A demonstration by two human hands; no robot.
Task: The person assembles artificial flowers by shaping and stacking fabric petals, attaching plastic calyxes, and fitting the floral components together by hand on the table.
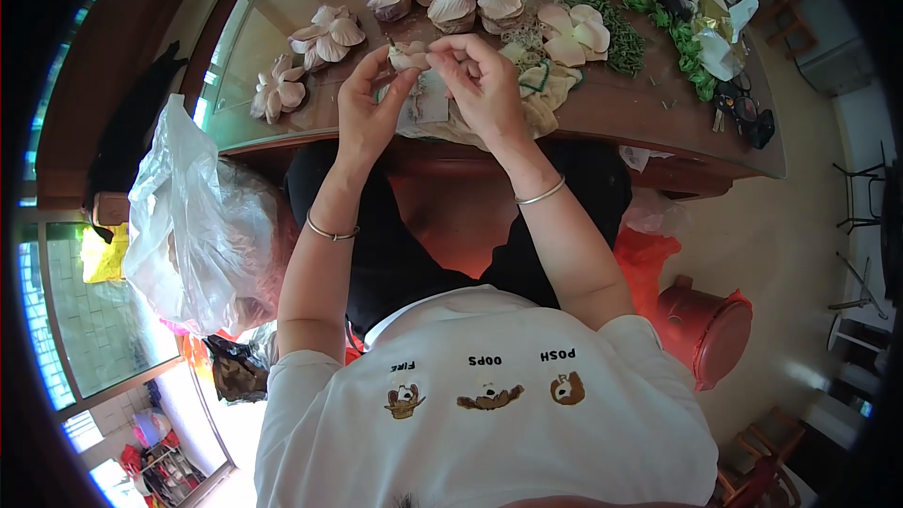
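A small pale artificial flower (406, 55) with a bit of green at its top is held up over the table's front edge. My left hand (373, 105) grips it from the left between thumb and fingers. My right hand (486, 92) pinches at a petal on its right side. Behind the hands lie stacks of pale pink and purplish petals (451, 11). Left of them rest two petal clusters (326, 38), and a cream open flower (574, 35) sits to the right. Beneath my hands is a beige cloth (555, 99) with a green edge.
Green foliage (621, 42) and a leafy garland (691, 61) lie on the right of the table (649, 113), near keys and dark glasses (743, 108). A large plastic bag (193, 226) stands at my left. A red lidded bin (710, 329) stands at my right.
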